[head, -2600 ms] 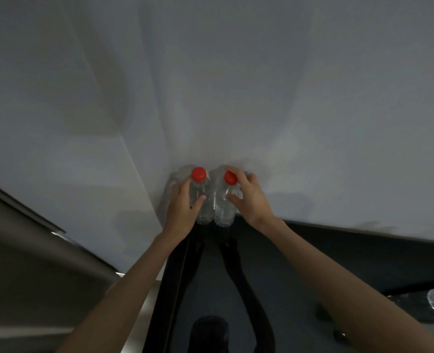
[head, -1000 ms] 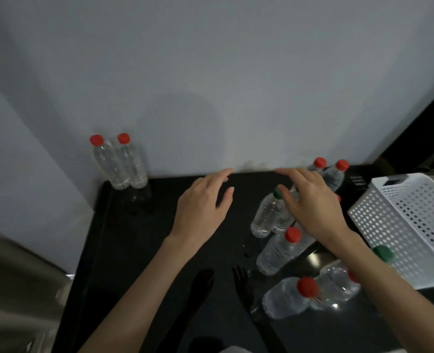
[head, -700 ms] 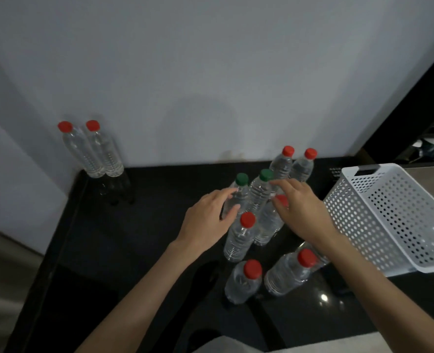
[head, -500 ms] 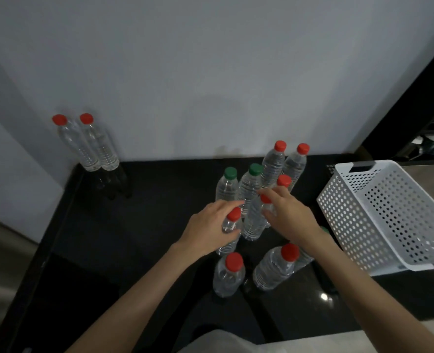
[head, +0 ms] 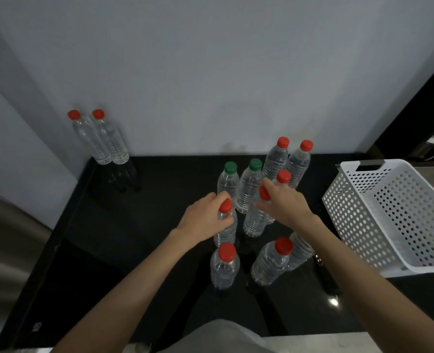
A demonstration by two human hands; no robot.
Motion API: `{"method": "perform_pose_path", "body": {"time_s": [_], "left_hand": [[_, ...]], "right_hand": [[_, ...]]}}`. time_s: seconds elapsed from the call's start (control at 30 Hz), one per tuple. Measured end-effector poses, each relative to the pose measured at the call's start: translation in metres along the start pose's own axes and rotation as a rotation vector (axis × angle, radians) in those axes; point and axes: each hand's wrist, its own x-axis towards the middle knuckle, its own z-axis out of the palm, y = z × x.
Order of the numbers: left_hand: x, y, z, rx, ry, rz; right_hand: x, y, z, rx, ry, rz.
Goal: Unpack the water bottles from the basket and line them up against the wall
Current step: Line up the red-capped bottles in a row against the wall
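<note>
Your left hand (head: pixel 203 218) now clamps neck of red-capped bottle (head: pixel 225 226); right hand (head: pixel 286 206) wraps neck of second red-capped bottle (head: pixel 256 217) just right of it. A second ago both hands hovered empty, spread. Two placed bottles (head: pixel 101 138) stand far left of that cluster, touching wall (head: pixel 210 72) at corner. Loose bottles ring your grips: two green caps (head: pixel 242 165) behind, others nearer you. White basket (head: pixel 394 215) right of cluster, tipped, appears emptied. Judgement: second pair ready to join row.
</note>
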Motion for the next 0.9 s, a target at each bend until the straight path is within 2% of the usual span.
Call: {"method": "perform_pose_path", "body": {"time_s": [0.23, 0.33, 0.6, 0.9], "left_hand": [[-0.007, -0.01, -0.003, -0.055, 0.058, -0.092], [-0.011, -0.02, -0.011, -0.056, 0.067, -0.126], [-0.025, -0.061, -0.045, 0.09, 0.146, -0.157], [-0.04, -0.141, -0.113, 0.092, 0.234, -0.278]], "right_hand": [[-0.003, -0.016, 0.007, 0.033, 0.063, -0.165], [0.0, -0.026, 0.012, 0.06, 0.013, -0.244], [0.026, -0.077, 0.006, 0.271, 0.009, -0.241], [0.081, -0.163, 0.015, 0.381, -0.053, -0.276]]}}
